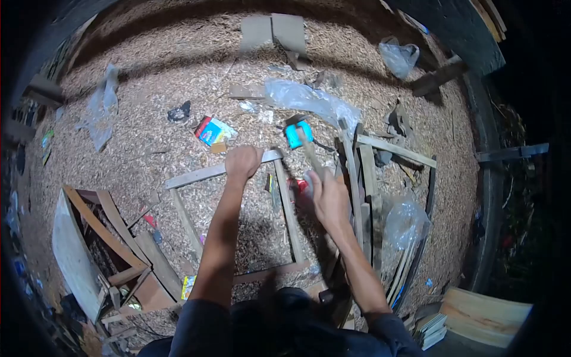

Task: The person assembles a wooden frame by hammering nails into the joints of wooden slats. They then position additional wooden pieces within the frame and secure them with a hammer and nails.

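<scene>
My left hand (242,162) is closed over the top bar of a rectangular wooden frame (199,176), near its right corner. The frame lies above the shavings-covered ground, with two side bars and a lower crosspiece. To the right, my right hand (331,198) is closed around a blurred wooden stick or tool handle (310,153), which points up and to the left. Its kind cannot be made out. Beyond its upper end lies a turquoise object (298,135). Something red (299,187) shows on the ground beside my right hand.
Another wooden frame (395,150) and upright slats stand close at right. Curved wooden pieces (104,220) lie at left. Plastic sheeting (312,100), a clear bag (405,223) and a colourful packet (212,131) litter the wood shavings. Boards (485,315) lie at lower right.
</scene>
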{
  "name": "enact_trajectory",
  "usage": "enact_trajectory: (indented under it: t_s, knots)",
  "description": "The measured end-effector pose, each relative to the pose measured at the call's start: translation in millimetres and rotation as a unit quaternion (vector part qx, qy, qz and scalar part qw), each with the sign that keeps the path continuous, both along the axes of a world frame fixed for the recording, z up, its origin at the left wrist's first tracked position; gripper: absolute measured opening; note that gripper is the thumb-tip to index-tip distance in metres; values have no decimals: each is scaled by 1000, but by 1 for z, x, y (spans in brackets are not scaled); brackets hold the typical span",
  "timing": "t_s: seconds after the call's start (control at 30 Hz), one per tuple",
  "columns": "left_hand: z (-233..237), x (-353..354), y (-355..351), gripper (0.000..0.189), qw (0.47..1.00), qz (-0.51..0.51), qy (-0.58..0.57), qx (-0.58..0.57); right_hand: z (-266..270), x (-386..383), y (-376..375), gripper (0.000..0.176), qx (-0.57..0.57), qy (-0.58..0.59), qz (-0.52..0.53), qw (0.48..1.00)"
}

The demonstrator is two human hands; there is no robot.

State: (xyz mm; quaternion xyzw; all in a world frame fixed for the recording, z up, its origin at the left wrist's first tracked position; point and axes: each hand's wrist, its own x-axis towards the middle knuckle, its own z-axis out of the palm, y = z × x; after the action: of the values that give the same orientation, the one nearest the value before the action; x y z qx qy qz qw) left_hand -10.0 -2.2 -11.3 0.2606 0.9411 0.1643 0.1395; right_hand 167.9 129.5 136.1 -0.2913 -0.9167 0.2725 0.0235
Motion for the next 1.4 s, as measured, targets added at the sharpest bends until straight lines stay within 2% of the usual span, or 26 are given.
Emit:
enact_trajectory:
  t_s: [0.03,0.07,0.1,0.13,0.17,0.23,0.27,0.3,0.33,0.43,0.47,0.5,0.6,0.67,0.7,0.77,0.8,0.87,0.97,1.03,1.07,1.1,1.17,1.23,1.33,1.4]
  knots:
    - [-4,-1,-1,55,1000,4,-1,-4,5,-4,-8,39,-40,67,-53,996]
    - [-6,0,-1,55,1000,7,-3,-9,-9,-4,-14,38,-103,191,-59,974]
    - [-6,-1,0,55,1000,10,-3,-10,-48,3,-10,38,-104,191,-60,974]
    - [-3,-1,-1,55,1000,-5,-2,-8,-100,12,0,37,-40,78,-17,996]
    - [-2,1,0,55,1000,-4,3,-6,-125,16,8,36,24,-34,26,999]
    - [-7,-2,0,54,1000,25,9,9,-59,2,10,38,65,-85,76,991]
    - [0,-2,0,54,1000,9,-7,-2,-42,1,7,38,42,-78,43,995]
    - [3,-4,2,54,1000,9,-7,-3,-26,-8,8,37,28,-62,13,998]
    - [2,-3,1,54,1000,15,-16,1,-9,-10,2,35,12,44,-4,999]
    - [0,-3,-2,53,999,17,-30,4,-41,3,-10,34,-67,105,-69,990]
    - [2,-3,-2,53,999,13,-35,3,-96,17,0,33,44,47,57,996]
    - [3,-4,-1,53,999,8,-40,3,-118,25,0,32,87,-15,80,993]
    - [-1,-3,-2,53,1000,-4,-22,-7,-36,15,-6,32,46,-58,98,992]
    - [-5,-4,0,51,1000,-26,-2,-17,8,-3,-11,32,-21,-5,-13,1000]
    - [-6,-4,-1,51,999,-25,-3,-20,-1,-2,-12,32,-24,-6,-12,1000]
    - [-1,-2,0,47,1000,-5,2,-27,-44,9,-10,35,-7,148,-31,989]
    - [-1,1,0,47,1000,-6,2,-24,-92,21,3,37,70,-30,54,996]
    - [-3,-2,-3,42,996,-73,40,-21,-77,19,13,39,72,-43,72,994]
    - [-21,-5,-1,39,998,-43,36,-22,-23,5,0,35,65,-68,70,993]
    - [-23,-5,-2,43,998,-46,31,-24,-2,0,-12,30,-11,135,-18,991]
    - [-22,-4,-3,45,999,-25,15,-17,-27,5,-12,25,-75,136,-71,985]
    - [-17,-4,-1,48,1000,-3,3,-7,-79,15,-2,28,27,101,-1,994]
    - [-2,1,-2,50,1000,-7,-2,-6,-114,25,9,29,79,-60,51,994]
    - [6,0,3,52,1000,0,-15,-8,-61,14,18,31,112,-64,91,987]
    - [2,-5,-1,54,999,20,-31,-5,2,-7,5,29,-37,62,-35,997]
    - [-6,-3,1,54,999,18,-26,-3,-48,7,-7,26,0,80,-10,997]
